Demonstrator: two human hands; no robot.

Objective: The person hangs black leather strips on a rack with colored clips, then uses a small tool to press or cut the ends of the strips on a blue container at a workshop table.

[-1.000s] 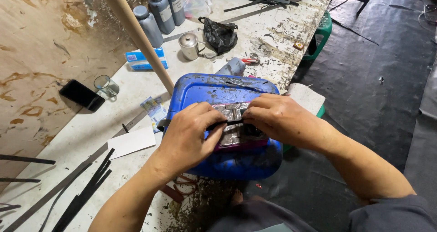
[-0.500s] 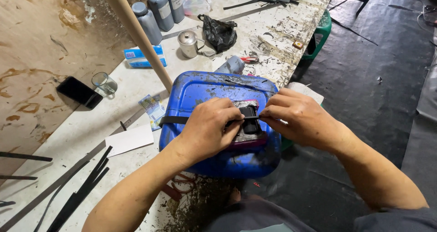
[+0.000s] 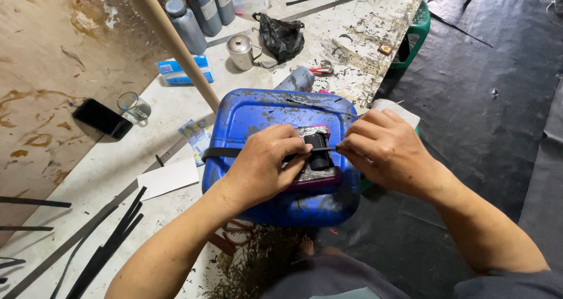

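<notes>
Blue container lies flat on the workbench, supporting a small metal block at its 4 o'clock corner. Left hand and right hand each pinch closed on the thin black strip stretched across the block; the strip looks light and flexible, best gripped close beside the block.

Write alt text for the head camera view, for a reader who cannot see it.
Two bare hands stretch a thin black strip across a small black block on a blue plastic container: left hand and right hand each pinch it. Around them, a paint-spattered workbench holds grey bottles, a metal cup and a phone.
</notes>
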